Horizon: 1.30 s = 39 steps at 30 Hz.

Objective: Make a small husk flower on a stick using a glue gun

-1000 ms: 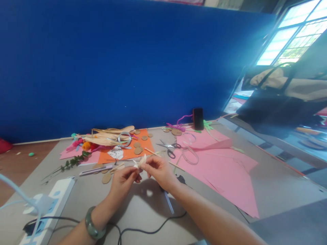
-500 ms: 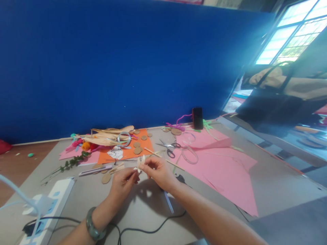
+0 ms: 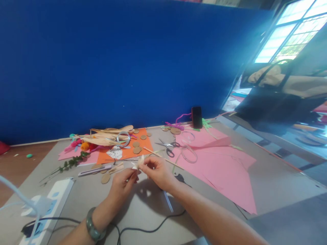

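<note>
Both hands up over the grey tabletop [image 3: 139,221], working close together near the middle. Right hand [image 3: 159,172]: thumb and index pressed together, pinching a small cream-coloured petal-like piece [image 3: 139,163] of thin material. Left hand [image 3: 122,183]: thumb and fingertips pinched at the lower left of the same piece, other fingers curled in. Fingertips of the two hands just beside each other; exact contact spots too small to make out, and the fingers hide the piece's lower part. Piece is held clear of the table, pale tips poking up between the hands. Green stone-like bangle [image 3: 93,226] around left wrist.

Around: thin pale wooden stick [image 3: 166,160] slants just beyond right hand; metal scissors with dark handles [image 3: 168,146] past it, blades apart. Large pink paper sheet [image 3: 232,180] to the right. Beyond left hand, purple slim cutter [image 3: 94,170], round brown disc [image 3: 105,178], orange paper sheet [image 3: 147,144] under part of a tan dried-husk bundle [image 3: 102,139]. Black object [image 3: 180,177] mostly blocked by right wrist, clear rod [image 3: 168,201] sticking out below. Black cable [image 3: 153,232] runs across nearest stretch of table, passing behind left forearm. White power strip [image 3: 60,195] lies left of it.
</note>
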Motion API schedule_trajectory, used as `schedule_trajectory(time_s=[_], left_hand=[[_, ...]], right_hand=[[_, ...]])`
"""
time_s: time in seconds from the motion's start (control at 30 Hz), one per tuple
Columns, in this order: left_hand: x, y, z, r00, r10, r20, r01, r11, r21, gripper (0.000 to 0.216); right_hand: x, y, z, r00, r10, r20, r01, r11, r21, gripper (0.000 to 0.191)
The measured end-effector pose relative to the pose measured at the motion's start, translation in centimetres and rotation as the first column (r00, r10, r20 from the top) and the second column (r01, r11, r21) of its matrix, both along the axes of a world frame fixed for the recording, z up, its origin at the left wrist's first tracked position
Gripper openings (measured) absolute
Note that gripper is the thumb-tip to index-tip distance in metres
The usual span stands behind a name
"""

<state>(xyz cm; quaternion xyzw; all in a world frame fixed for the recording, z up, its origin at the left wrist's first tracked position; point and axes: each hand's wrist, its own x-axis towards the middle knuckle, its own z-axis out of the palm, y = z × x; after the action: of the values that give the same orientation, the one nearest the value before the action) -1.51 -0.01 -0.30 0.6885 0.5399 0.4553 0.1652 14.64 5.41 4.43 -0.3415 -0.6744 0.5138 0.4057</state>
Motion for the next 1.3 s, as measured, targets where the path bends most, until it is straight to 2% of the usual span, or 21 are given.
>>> schedule_trajectory(time_s=[0.2,0.5,1.3], left_hand=[[0.00,-0.03,-0.21,0.998,0.011,-0.056,-0.009,0.999,0.032,0.026],[-0.22,-0.22,-0.53,0.998,-0.007,-0.058,0.009,0.999,0.037,0.021],[-0.37,-0.08,-0.89,0.991,-0.029,-0.130,0.044,0.992,0.114,0.019]], right_hand=[[0.00,-0.01,-0.20,1.000,-0.001,0.013,0.001,1.000,0.002,0.021],[-0.07,-0.04,-0.01,1.000,-0.001,-0.019,0.001,1.000,-0.005,0.019],[-0.07,0.15,-0.59,0.999,-0.036,0.023,0.035,0.998,0.056,0.014]])
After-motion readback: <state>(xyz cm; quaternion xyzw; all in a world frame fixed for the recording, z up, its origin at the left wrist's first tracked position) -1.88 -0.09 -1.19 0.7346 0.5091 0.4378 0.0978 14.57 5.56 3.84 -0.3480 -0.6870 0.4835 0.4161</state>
